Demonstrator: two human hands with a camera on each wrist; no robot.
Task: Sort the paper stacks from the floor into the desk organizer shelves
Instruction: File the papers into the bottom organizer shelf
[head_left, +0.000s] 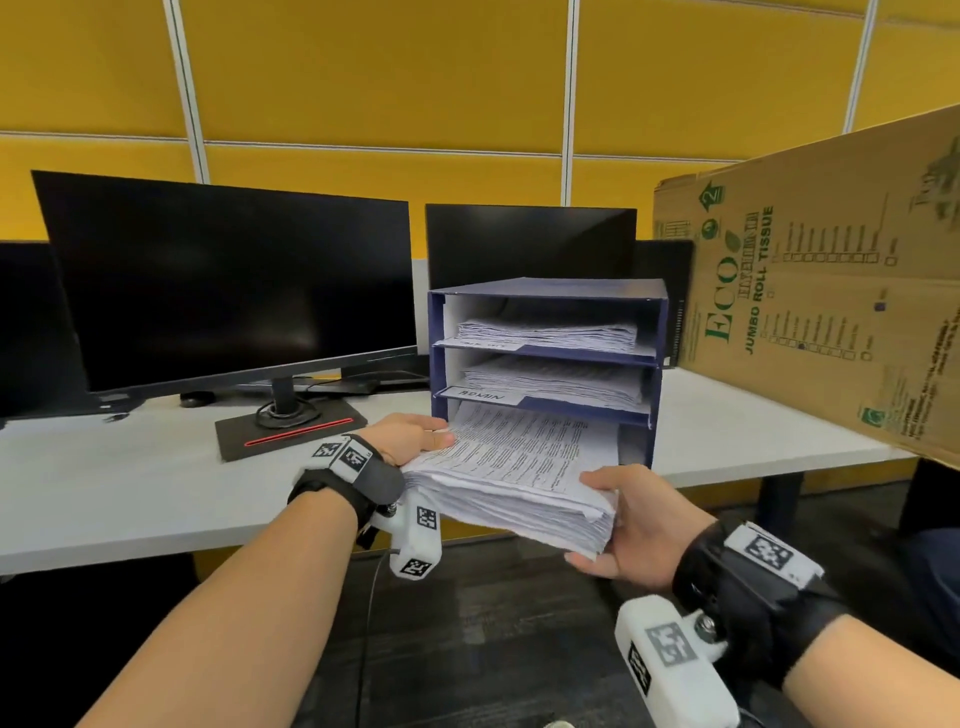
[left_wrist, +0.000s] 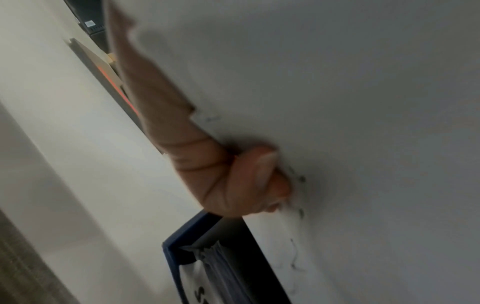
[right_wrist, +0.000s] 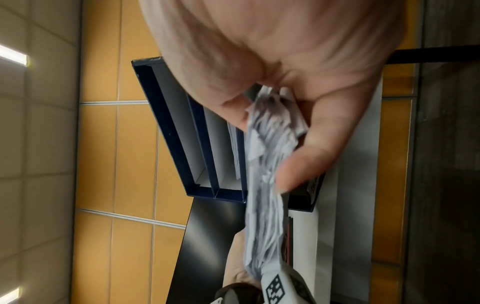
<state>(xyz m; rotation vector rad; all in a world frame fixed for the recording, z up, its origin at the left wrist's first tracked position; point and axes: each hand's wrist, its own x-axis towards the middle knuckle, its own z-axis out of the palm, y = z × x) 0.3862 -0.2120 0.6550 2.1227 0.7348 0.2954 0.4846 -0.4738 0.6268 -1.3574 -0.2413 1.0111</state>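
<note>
A thick stack of printed paper (head_left: 511, 467) is held level, with its far end inside the bottom shelf of the blue desk organizer (head_left: 548, 358). My left hand (head_left: 415, 436) grips the stack's left edge, thumb on top. The near right corner sits in my right hand (head_left: 623, 525), thumb above and fingers below. In the left wrist view my left hand (left_wrist: 233, 181) curls against the stack's (left_wrist: 363, 123) underside, beside the organizer (left_wrist: 182, 246). The right wrist view shows my right hand (right_wrist: 285, 123) pinching the paper stack (right_wrist: 267, 174) in front of the organizer (right_wrist: 168, 123). The upper two shelves hold paper; the middle is labelled ADMIN.
The organizer stands on a white desk (head_left: 130, 493). A large dark monitor (head_left: 228, 280) with a red-striped base is left of it, and a second monitor (head_left: 530, 244) stands behind. A cardboard tissue box (head_left: 831, 291) leans in from the right. Dark floor lies below the desk edge.
</note>
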